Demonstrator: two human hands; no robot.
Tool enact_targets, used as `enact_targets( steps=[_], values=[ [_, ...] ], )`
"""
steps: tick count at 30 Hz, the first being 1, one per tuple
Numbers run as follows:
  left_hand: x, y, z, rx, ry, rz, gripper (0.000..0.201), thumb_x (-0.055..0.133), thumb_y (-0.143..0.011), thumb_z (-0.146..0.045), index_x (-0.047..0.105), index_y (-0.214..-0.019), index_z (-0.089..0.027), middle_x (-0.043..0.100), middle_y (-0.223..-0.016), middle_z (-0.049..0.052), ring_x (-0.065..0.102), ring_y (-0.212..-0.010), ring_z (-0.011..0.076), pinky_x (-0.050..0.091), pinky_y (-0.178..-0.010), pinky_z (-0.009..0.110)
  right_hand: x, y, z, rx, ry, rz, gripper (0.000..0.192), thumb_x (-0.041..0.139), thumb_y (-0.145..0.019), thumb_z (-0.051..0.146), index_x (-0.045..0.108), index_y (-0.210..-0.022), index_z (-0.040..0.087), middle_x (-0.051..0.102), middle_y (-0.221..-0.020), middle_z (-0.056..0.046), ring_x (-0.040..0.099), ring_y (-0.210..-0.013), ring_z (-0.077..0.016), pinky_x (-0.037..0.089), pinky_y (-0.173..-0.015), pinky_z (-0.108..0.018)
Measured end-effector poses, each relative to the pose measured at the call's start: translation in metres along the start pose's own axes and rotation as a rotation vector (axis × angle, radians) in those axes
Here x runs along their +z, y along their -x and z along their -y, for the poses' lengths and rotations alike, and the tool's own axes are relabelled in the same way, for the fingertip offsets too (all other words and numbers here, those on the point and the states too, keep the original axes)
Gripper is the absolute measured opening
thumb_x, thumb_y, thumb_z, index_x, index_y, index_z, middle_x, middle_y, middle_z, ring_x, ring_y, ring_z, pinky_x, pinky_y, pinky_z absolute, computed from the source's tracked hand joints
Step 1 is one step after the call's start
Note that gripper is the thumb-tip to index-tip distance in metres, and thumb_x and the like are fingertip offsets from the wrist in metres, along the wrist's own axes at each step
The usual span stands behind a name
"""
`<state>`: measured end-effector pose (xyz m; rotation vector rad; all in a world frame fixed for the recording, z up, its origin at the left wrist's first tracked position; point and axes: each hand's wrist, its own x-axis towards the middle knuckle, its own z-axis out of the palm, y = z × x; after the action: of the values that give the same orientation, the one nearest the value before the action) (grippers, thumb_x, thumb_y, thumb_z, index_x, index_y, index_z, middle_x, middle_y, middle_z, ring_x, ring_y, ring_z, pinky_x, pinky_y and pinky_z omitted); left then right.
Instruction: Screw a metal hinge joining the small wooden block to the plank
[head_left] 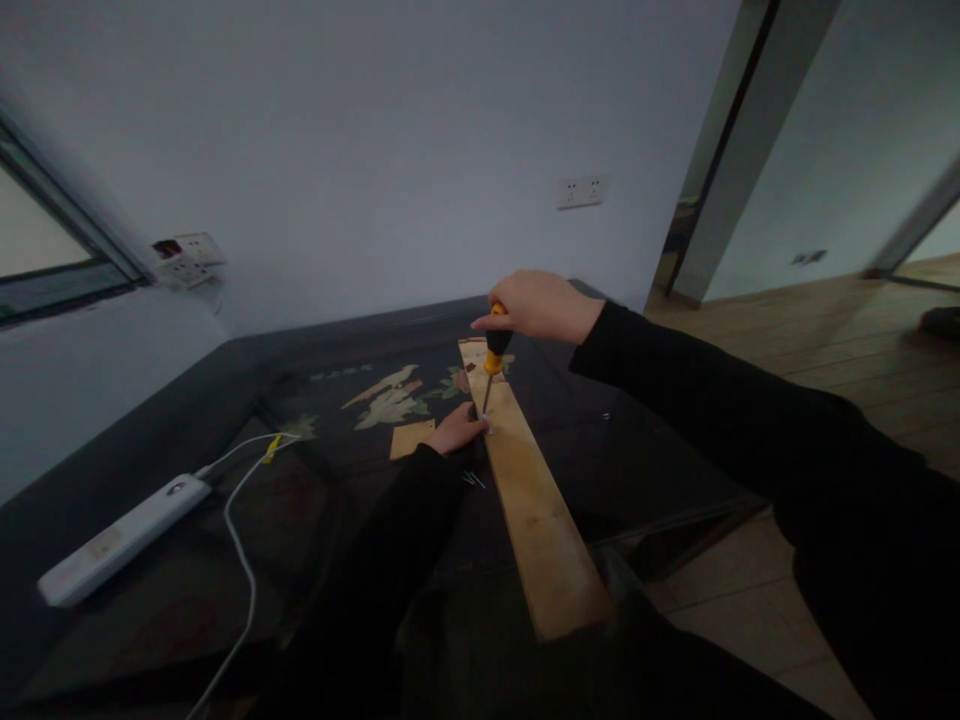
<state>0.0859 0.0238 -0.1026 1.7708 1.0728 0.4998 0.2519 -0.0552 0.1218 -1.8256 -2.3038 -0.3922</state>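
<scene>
Dark tabletop [577, 400] – pale writing [341, 373] at left hand's [456, 430] 10 o'clock, too small to read; long flat light-brown board [544, 515], knotted, running 11 to 5 o'clock; right hand [536, 303], fingers wrapped round screwdriver [493, 362] handle; left fingertips at board's 9 o'clock edge, can't tell if pinching; screwdriver yellow-and-black, thin metal shaft, 7 o'clock from right fingers – tip just beside left fingertips; loose metal pins [474, 480] at left hand's 5 o'clock

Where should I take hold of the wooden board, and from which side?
Probably the near end of the wooden board, coming from the person's side, pinching top and underside: that end appears to jut past the edge of the table. The left hand and screwdriver crowd the farther part.
</scene>
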Motion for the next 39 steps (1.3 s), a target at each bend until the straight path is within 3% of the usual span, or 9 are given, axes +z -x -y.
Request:
enact_targets(
  steps=[3,10,13,19,22,26,30,34,39],
  values=[
    [-0.003,0.000,-0.001,0.007,-0.088,-0.003,0.046,0.064,-0.076,-0.026,0.057,-0.119,-0.013,0.070,-0.102,0.009,0.066,-0.088,0.0211,0.050,-0.081,0.029,0.001,-0.001,-0.002,-0.003,-0.062,0.016,0.050,0.049,-0.084,0.057,0.070,-0.094,0.014,0.067,-0.084,-0.012,0.057,-0.073,-0.0185,0.031,-0.059,-0.029],
    [-0.006,-0.001,-0.002,0.032,-0.167,-0.008,0.047,0.065,-0.074,-0.029,0.060,-0.118,-0.012,0.070,-0.104,0.011,0.067,-0.087,0.0218,0.051,-0.080,0.030,-0.010,-0.003,-0.008,-0.242,-0.243,0.181,0.036,0.058,-0.083,0.029,0.061,-0.116,0.015,0.067,-0.097,-0.007,0.054,-0.067,-0.0105,0.035,-0.063,-0.025],
    [-0.006,-0.001,-0.002,0.004,-0.134,-0.011,0.048,0.067,-0.074,-0.027,0.059,-0.119,-0.013,0.071,-0.101,0.009,0.068,-0.085,0.0213,0.051,-0.078,0.029,-0.007,0.000,-0.001,-0.176,-0.074,0.123,0.029,0.053,-0.086,0.033,0.068,-0.104,0.015,0.068,-0.093,-0.010,0.058,-0.073,-0.0153,0.033,-0.062,-0.027],
    [-0.002,0.006,-0.006,-0.027,-0.009,-0.037,0.049,0.069,-0.074,-0.025,0.058,-0.119,-0.013,0.071,-0.097,0.009,0.067,-0.084,0.0208,0.053,-0.077,0.030,0.004,-0.002,0.004,0.032,0.054,0.005,0.059,0.035,-0.089,0.060,0.070,-0.097,0.013,0.067,-0.089,-0.016,0.060,-0.079,-0.0230,0.033,-0.061,-0.030],
    [-0.001,0.009,-0.007,-0.040,0.026,-0.029,0.048,0.069,-0.075,-0.024,0.057,-0.120,-0.013,0.071,-0.097,0.010,0.067,-0.083,0.0202,0.053,-0.078,0.031,-0.006,-0.006,-0.007,-0.067,-0.076,0.096,0.048,0.053,-0.082,0.056,0.068,-0.102,0.015,0.067,-0.093,-0.011,0.058,-0.078,-0.0185,0.034,-0.063,-0.028],
    [-0.001,0.009,-0.005,-0.024,0.052,-0.046,0.052,0.070,-0.073,-0.021,0.055,-0.122,-0.011,0.070,-0.100,0.011,0.067,-0.085,0.0201,0.052,-0.081,0.031,-0.022,-0.009,-0.017,-0.218,-0.153,0.277,0.033,0.061,-0.081,0.028,0.064,-0.112,0.015,0.067,-0.094,-0.006,0.056,-0.071,-0.0120,0.035,-0.065,-0.026],
    [-0.001,0.008,-0.004,-0.053,0.077,-0.049,0.056,0.072,-0.072,-0.023,0.054,-0.123,-0.010,0.070,-0.097,0.010,0.067,-0.084,0.0203,0.052,-0.078,0.030,-0.015,-0.006,-0.008,-0.162,-0.011,0.144,0.029,0.053,-0.087,0.031,0.068,-0.106,0.014,0.068,-0.092,-0.010,0.058,-0.078,-0.0162,0.034,-0.065,-0.028],
    [0.001,0.007,-0.004,-0.086,0.087,-0.060,0.056,0.072,-0.072,-0.024,0.054,-0.124,-0.011,0.070,-0.092,0.009,0.067,-0.080,0.0201,0.052,-0.075,0.030,0.004,-0.003,0.004,0.037,0.128,-0.046,0.051,0.031,-0.095,0.045,0.069,-0.105,0.011,0.068,-0.094,-0.018,0.061,-0.086,-0.0250,0.035,-0.064,-0.031],
    [0.001,0.005,0.001,-0.056,0.128,-0.028,0.059,0.070,-0.074,-0.026,0.049,-0.127,-0.010,0.070,-0.096,0.012,0.067,-0.082,0.0208,0.052,-0.077,0.031,0.003,-0.008,-0.002,0.012,0.015,0.006,0.052,0.044,-0.088,0.056,0.070,-0.099,0.013,0.068,-0.093,-0.015,0.061,-0.082,-0.0224,0.034,-0.062,-0.030]
  ],
)
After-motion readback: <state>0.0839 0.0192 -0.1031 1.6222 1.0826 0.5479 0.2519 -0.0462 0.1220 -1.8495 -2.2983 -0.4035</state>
